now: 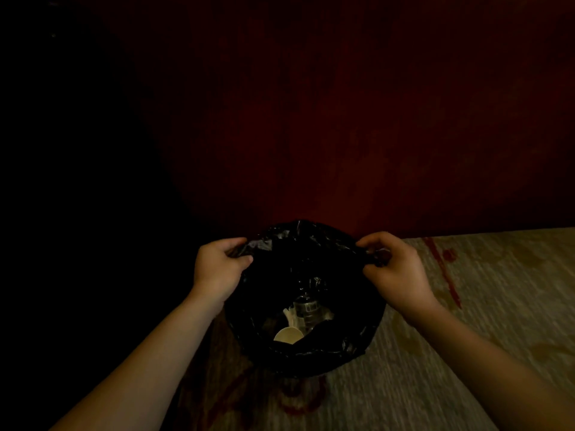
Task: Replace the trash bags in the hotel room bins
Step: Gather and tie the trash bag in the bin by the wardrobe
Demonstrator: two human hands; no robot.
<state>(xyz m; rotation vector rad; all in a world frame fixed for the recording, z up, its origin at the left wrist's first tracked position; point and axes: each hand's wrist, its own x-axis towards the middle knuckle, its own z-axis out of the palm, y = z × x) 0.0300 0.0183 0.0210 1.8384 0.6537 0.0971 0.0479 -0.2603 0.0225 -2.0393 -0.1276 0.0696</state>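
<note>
A black trash bag (326, 353) stands open in the lower middle of the dim head view. The bin under it is hidden by the plastic. My left hand (217, 269) pinches the bag's rim on its left side. On the right side my right hand (395, 269) grips the rim, and the mouth is stretched between the two. Inside the bag lie a pale paper cup (287, 335), a clear plastic bottle (306, 309) and some white scraps.
A dark red wall (342, 119) rises right behind the bag. Beige carpet with red marks (466, 306) covers the floor to the right and in front. The left side of the view is black and unreadable.
</note>
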